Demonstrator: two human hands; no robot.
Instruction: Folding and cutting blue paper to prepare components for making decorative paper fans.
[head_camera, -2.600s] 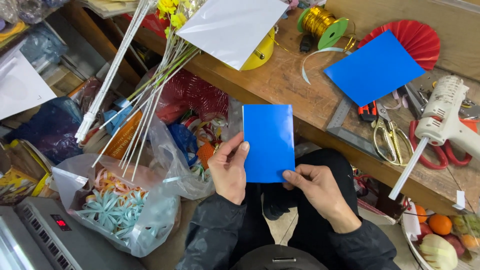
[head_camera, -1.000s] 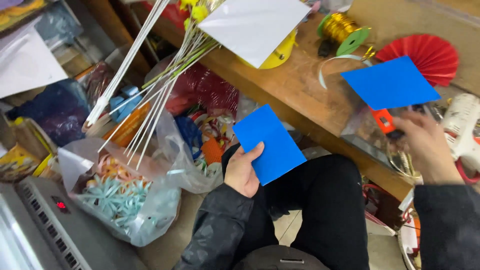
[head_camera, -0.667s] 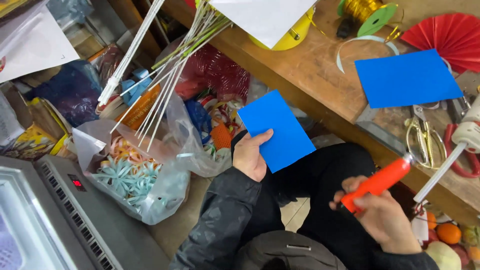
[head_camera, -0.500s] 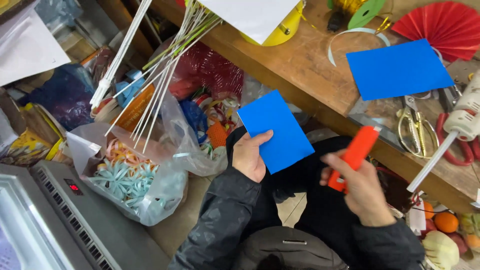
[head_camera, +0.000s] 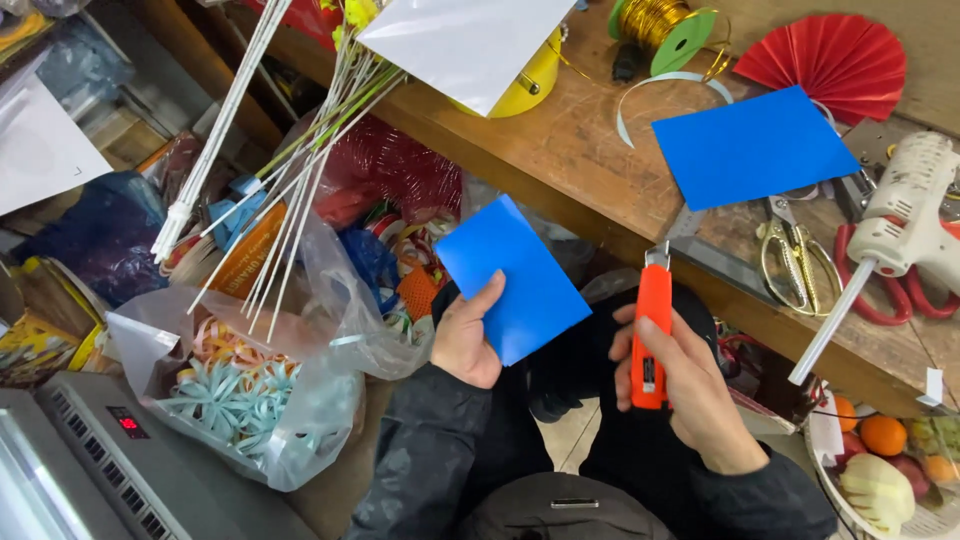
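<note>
The bench (head_camera: 560, 150) runs across above both hands, cluttered: a big blue sheet (head_camera: 755, 145) lies flat on it up and to the right of the right hand's grip, with a red paper fan (head_camera: 835, 60) beyond that and a white glue gun (head_camera: 900, 215) off to the right. Left of the left hand sits a clear bag (head_camera: 250, 390) of paper curls, and white sticks (head_camera: 280, 170) lean up over it.

The left hand (head_camera: 468, 335) pinches a small blue card (head_camera: 512, 277) by its lower left edge, thumb on its face; the card sits tilted over the lap, just left of the knife.

What has changed: a second ago the right hand (head_camera: 685, 385) was out at the bench, away from the card. Now it is back beside it, clenched around an orange knife (head_camera: 652, 325), held upright with the tip (head_camera: 658, 254) up and close to the card's right corner. Card and blade are near each other but not touching, so to my eye no cut has begun.
</note>
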